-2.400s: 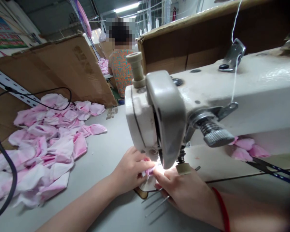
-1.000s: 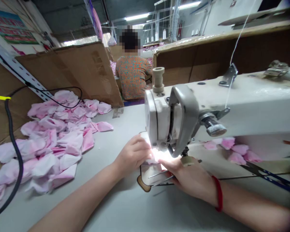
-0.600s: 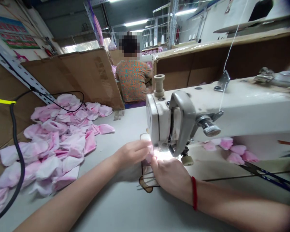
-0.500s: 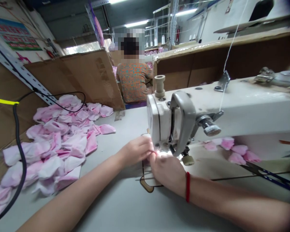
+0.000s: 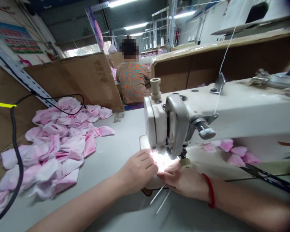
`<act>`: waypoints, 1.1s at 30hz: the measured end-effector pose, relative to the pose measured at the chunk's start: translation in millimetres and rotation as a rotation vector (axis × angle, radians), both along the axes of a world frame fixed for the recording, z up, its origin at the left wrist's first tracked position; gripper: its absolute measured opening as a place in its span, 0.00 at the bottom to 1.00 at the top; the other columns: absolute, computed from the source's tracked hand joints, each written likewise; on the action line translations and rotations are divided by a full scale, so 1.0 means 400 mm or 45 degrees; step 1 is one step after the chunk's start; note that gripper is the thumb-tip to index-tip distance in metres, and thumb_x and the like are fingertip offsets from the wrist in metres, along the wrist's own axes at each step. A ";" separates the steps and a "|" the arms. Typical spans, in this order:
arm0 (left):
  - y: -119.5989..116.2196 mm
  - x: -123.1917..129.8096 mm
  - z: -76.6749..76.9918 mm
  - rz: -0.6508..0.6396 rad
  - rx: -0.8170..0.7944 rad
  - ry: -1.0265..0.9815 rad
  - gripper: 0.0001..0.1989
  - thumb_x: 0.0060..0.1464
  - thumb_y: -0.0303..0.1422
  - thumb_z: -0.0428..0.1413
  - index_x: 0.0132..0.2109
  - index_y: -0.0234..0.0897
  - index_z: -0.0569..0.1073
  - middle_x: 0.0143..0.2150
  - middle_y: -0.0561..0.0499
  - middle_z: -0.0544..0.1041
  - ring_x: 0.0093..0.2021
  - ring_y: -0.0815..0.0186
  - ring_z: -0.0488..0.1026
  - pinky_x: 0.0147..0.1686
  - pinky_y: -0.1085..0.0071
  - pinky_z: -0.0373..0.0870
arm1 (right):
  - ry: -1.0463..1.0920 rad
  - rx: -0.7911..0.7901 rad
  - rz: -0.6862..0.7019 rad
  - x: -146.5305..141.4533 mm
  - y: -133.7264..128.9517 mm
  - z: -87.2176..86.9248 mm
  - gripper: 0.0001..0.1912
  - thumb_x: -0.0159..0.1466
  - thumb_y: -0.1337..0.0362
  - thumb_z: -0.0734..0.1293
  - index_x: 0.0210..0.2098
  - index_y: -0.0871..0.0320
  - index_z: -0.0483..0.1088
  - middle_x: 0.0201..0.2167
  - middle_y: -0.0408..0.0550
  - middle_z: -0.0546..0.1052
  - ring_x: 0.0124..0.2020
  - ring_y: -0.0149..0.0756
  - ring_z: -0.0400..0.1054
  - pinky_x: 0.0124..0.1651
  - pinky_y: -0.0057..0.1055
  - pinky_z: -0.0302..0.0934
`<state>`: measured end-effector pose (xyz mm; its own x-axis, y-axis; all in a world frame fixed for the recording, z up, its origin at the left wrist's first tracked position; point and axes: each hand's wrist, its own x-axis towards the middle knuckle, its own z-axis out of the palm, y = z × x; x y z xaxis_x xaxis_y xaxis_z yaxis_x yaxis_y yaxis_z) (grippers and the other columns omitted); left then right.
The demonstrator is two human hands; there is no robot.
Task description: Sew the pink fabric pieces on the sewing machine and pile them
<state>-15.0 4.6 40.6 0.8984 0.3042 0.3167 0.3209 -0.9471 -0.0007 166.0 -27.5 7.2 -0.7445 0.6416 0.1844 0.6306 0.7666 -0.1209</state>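
Note:
A white sewing machine stands over the grey table, its lamp glaring around the needle area. Just left of and below the needle, my left hand is closed, fingers curled and pressed at the edge of the lit area; glare hides what it pinches. My right hand, with a red band at its wrist, is on the right of the needle area with its fingers pressed together. Two thin pale sticks poke out from under its fingers toward me. The cloth under the needle is washed out by light.
Pink and white fabric pieces lie heaped at left beside a black cable. Behind the machine arm are pink pieces and dark scissors. Cardboard panels line the back; a person sits beyond.
Both hands have shifted, the left down and slightly right, the right a little right, and they are farther apart. Two thin sticks now show below the right hand. The view has shifted slightly.

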 end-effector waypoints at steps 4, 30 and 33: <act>-0.005 0.011 -0.026 0.210 -0.127 -0.084 0.08 0.47 0.24 0.47 0.34 0.34 0.69 0.30 0.49 0.70 0.32 0.65 0.63 0.32 0.69 0.62 | 0.029 0.082 -0.040 -0.017 -0.027 -0.016 0.09 0.57 0.73 0.55 0.36 0.62 0.63 0.23 0.43 0.69 0.23 0.31 0.59 0.22 0.31 0.43; -0.030 0.045 -0.075 0.450 -0.051 -0.142 0.13 0.57 0.28 0.40 0.30 0.35 0.66 0.28 0.51 0.68 0.28 0.68 0.64 0.28 0.71 0.64 | 0.085 -0.131 -0.165 0.005 -0.035 0.020 0.16 0.51 0.75 0.56 0.40 0.62 0.62 0.25 0.43 0.71 0.24 0.32 0.62 0.24 0.31 0.46; -0.025 0.041 -0.066 0.387 0.014 -0.126 0.14 0.56 0.26 0.39 0.26 0.34 0.65 0.25 0.51 0.67 0.27 0.67 0.63 0.27 0.70 0.63 | 0.042 -0.125 -0.191 0.005 -0.036 0.013 0.14 0.54 0.75 0.55 0.38 0.60 0.63 0.23 0.42 0.70 0.22 0.31 0.60 0.22 0.31 0.43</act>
<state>1.3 -5.5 14.2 0.7316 0.5500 0.4028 0.5881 -0.8080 0.0350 167.9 -41.7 12.6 -0.6336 0.7612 0.1382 0.7316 0.6476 -0.2128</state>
